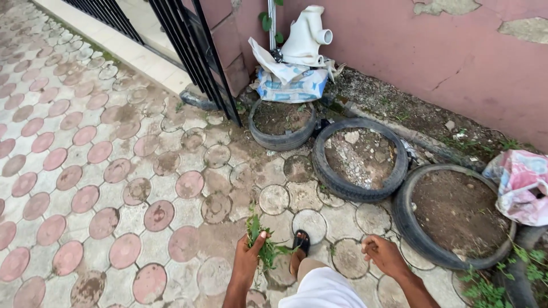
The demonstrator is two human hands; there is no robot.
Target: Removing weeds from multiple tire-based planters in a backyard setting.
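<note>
Green weeds (264,242) in left hand (248,259)

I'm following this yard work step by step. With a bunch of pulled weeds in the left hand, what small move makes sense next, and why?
Probably reach the right hand toward the weeds beside the nearest tyre. The left hand is shut on a bunch of green weeds, the right looks loosely closed and empty, and green growth remains there.

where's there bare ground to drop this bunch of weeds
The paving left of the left hand and its weeds lies bare up to the black gate. It is crowded on the right: three soil-filled tyres, sacks, bundled cloth.
</note>
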